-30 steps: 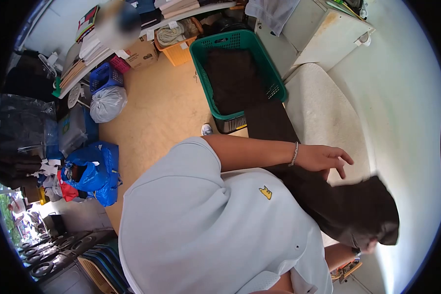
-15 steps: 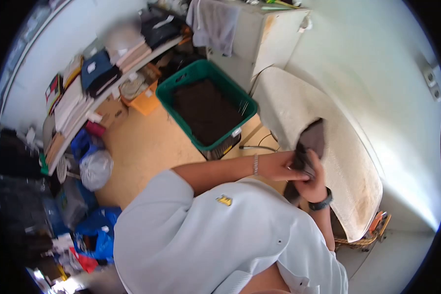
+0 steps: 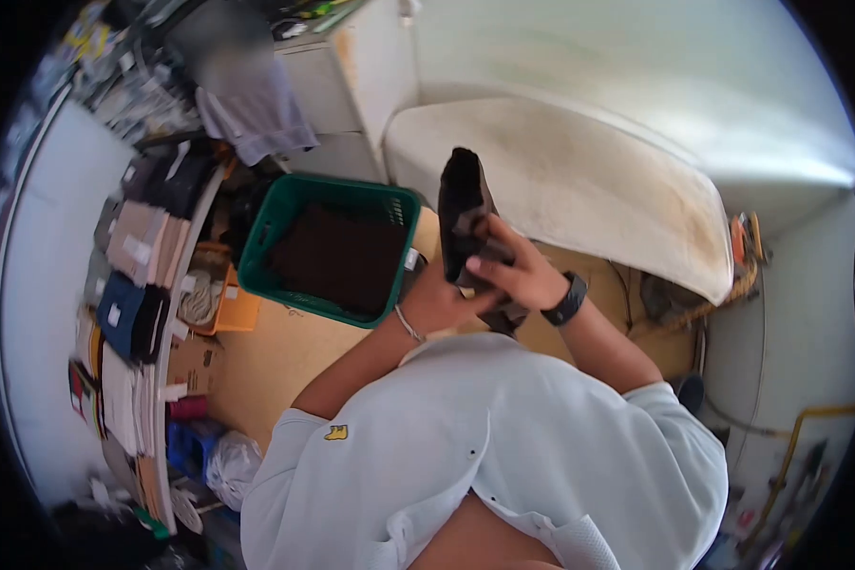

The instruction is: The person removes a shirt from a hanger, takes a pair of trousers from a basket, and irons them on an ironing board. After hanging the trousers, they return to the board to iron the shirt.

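A dark brown piece of cloth [image 3: 463, 204] rises between my hands above the floor, in front of my chest. My left hand [image 3: 435, 302], with a bracelet at the wrist, grips its lower left side; its fingertips are partly hidden by the cloth. On the right, my right hand [image 3: 522, 273], with a black watch, has its fingers bent onto the lower part of the cloth. A green basket [image 3: 408, 214] holding dark brown cloth stands to the left of my hands.
A long padded board with a pale cover [image 3: 560, 180] lies behind my hands. At the left, a shelf [image 3: 174, 380] carries folded fabrics. An orange crate [image 3: 236, 309] stands below it, and a white cabinet [image 3: 323, 95] is at the back.
The view has turned, so the basket and the padded board appear further left. My hands and the cloth have come in front of my chest, and the cloth now stands taller above them.
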The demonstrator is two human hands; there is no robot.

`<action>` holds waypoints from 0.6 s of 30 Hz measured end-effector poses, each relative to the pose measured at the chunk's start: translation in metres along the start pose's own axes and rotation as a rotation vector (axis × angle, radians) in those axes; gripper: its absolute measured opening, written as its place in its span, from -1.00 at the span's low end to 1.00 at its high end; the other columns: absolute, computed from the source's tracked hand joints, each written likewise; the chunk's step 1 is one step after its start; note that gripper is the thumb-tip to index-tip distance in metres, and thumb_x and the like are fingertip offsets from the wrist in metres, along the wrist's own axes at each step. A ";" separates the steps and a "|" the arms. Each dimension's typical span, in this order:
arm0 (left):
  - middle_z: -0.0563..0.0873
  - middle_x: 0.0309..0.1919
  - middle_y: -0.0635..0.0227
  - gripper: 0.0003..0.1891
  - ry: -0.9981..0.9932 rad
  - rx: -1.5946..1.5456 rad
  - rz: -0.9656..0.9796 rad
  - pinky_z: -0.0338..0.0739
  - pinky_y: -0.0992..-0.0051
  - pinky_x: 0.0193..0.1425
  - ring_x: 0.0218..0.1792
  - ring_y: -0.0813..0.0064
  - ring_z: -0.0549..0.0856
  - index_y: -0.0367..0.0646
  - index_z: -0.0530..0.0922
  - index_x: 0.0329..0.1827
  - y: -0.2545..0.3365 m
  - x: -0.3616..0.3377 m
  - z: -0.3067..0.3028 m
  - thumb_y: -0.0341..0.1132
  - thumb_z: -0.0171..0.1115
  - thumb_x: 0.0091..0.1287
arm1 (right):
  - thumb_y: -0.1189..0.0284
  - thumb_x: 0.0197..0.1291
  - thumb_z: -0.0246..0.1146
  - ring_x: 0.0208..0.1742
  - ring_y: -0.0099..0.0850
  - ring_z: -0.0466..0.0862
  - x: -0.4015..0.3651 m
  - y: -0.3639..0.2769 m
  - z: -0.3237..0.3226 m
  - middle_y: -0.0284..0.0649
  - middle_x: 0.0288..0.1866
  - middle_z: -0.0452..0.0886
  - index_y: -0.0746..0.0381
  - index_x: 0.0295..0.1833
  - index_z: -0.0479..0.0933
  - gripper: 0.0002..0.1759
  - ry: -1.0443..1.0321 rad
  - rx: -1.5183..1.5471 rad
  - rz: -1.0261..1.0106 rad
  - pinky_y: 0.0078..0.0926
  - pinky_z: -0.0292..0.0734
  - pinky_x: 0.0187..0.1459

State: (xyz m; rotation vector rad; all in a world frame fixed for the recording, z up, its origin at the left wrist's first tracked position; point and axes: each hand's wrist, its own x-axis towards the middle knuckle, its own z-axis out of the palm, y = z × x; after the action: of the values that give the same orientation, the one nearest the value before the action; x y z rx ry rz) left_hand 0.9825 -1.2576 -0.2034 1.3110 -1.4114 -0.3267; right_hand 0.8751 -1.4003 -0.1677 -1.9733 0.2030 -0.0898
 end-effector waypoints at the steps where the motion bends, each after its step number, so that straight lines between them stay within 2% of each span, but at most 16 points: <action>1: 0.64 -0.10 0.18 -0.54 0.001 -0.057 -0.108 0.56 0.38 0.01 -0.10 0.25 0.66 -0.24 0.50 0.10 -0.007 0.000 0.000 -0.32 0.37 0.14 | 0.26 0.31 0.25 0.05 -0.43 0.47 -0.003 0.017 0.003 -0.22 0.07 0.51 0.33 0.17 0.34 -0.53 0.082 0.236 0.007 -0.44 0.40 0.06; 2: 0.67 -0.21 0.19 -0.62 0.003 -0.108 -0.218 0.58 0.41 -0.06 -0.21 0.25 0.68 -0.26 0.54 0.04 -0.014 0.002 -0.001 -0.32 0.33 0.18 | 0.30 0.36 0.22 0.08 -0.46 0.49 -0.005 0.028 0.003 -0.25 0.10 0.54 0.33 0.23 0.34 -0.55 0.165 0.468 0.005 -0.47 0.42 0.11; 3: 0.67 -0.21 0.19 -0.62 -0.027 -0.129 -0.220 0.58 0.41 -0.06 -0.21 0.25 0.68 -0.26 0.54 0.04 -0.018 0.004 -0.003 -0.32 0.33 0.18 | 0.36 0.43 0.14 0.11 -0.52 0.51 -0.010 0.018 -0.005 -0.30 0.12 0.56 0.33 0.30 0.33 -0.57 0.092 0.610 -0.066 -0.52 0.42 0.17; 5: 0.70 -0.35 0.25 -0.81 -0.166 -0.030 -0.349 0.59 0.49 -0.18 -0.34 0.40 0.69 -0.28 0.61 -0.10 -0.026 0.014 -0.005 -0.45 0.10 0.30 | 0.37 0.43 0.13 0.09 -0.55 0.53 -0.022 0.018 -0.025 -0.31 0.09 0.58 0.32 0.28 0.36 -0.60 0.200 0.596 -0.085 -0.52 0.44 0.15; 6: 0.70 -0.35 0.25 -0.81 -0.192 -0.043 -0.343 0.59 0.49 -0.18 -0.34 0.40 0.69 -0.28 0.61 -0.10 -0.027 0.021 0.000 -0.45 0.10 0.30 | 0.39 0.43 0.13 0.07 -0.57 0.54 -0.029 0.022 -0.036 -0.32 0.07 0.60 0.32 0.27 0.38 -0.62 0.274 0.573 -0.118 -0.53 0.45 0.13; 8: 0.70 -0.33 0.30 -0.71 0.168 -0.433 -0.248 0.59 0.56 -0.16 -0.31 0.54 0.68 -0.29 0.62 -0.15 -0.024 0.039 0.008 -0.62 -0.13 0.31 | 0.38 0.42 0.15 0.03 -0.59 0.56 -0.047 0.038 -0.056 -0.31 0.05 0.61 0.30 0.22 0.42 -0.65 0.439 0.543 -0.134 -0.53 0.49 0.09; 10: 0.65 -0.27 0.34 -0.64 0.060 -0.411 -0.241 0.58 0.56 -0.11 -0.22 0.54 0.69 -0.24 0.58 -0.05 -0.030 0.054 -0.001 -0.58 -0.25 0.38 | 0.36 0.42 0.16 0.00 -0.60 0.57 -0.065 0.038 -0.071 -0.34 0.02 0.61 0.30 0.21 0.42 -0.65 0.560 0.608 -0.153 -0.54 0.50 0.06; 12: 0.65 -0.22 0.30 -0.73 -0.129 -0.377 -0.040 0.60 0.49 -0.06 -0.15 0.44 0.70 -0.24 0.50 0.06 -0.010 0.068 0.042 -0.51 -0.04 0.35 | 0.35 0.38 0.22 -0.02 -0.63 0.54 -0.072 0.046 -0.073 -0.37 -0.01 0.59 0.31 0.20 0.41 -0.62 0.590 0.520 -0.078 -0.58 0.48 0.03; 13: 0.65 -0.22 0.30 -0.73 -0.146 -0.394 -0.047 0.60 0.49 -0.06 -0.15 0.44 0.70 -0.24 0.50 0.06 -0.007 0.068 0.064 -0.51 -0.04 0.35 | 0.35 0.34 0.26 -0.04 -0.64 0.52 -0.071 0.050 -0.066 -0.39 -0.03 0.58 0.31 0.21 0.40 -0.58 0.584 0.512 -0.076 -0.60 0.47 0.01; 15: 0.65 -0.17 0.25 -0.63 -0.027 -0.068 -0.117 0.57 0.43 0.02 -0.10 0.33 0.68 -0.25 0.44 0.12 -0.005 0.073 0.096 -0.47 0.17 0.22 | 0.36 0.27 0.35 -0.08 -0.66 0.49 -0.073 0.052 -0.068 -0.40 -0.04 0.56 0.33 0.25 0.36 -0.47 0.520 0.444 -0.088 -0.62 0.45 -0.02; 16: 0.65 -0.17 0.25 -0.63 -0.043 -0.072 -0.116 0.57 0.43 0.02 -0.10 0.33 0.68 -0.25 0.44 0.12 -0.009 0.082 0.096 -0.47 0.17 0.22 | 0.36 0.27 0.35 -0.08 -0.66 0.49 -0.080 0.055 -0.083 -0.40 -0.04 0.56 0.33 0.25 0.36 -0.47 0.535 0.449 -0.084 -0.62 0.45 -0.02; 18: 0.64 -0.18 0.22 -0.59 -0.364 -0.102 -0.163 0.54 0.42 0.04 -0.10 0.32 0.67 -0.29 0.43 0.09 -0.025 0.106 0.080 -0.45 0.30 0.18 | 0.35 0.22 0.40 -0.08 -0.62 0.51 -0.097 0.065 -0.119 -0.38 -0.05 0.58 0.34 0.25 0.38 -0.44 0.405 0.396 -0.172 -0.58 0.46 -0.01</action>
State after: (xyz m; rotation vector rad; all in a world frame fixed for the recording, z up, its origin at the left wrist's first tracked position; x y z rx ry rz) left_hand 0.9554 -1.3893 -0.1950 1.3299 -1.5655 -0.7689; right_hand 0.7550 -1.5151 -0.1766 -1.5562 0.2551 -0.5999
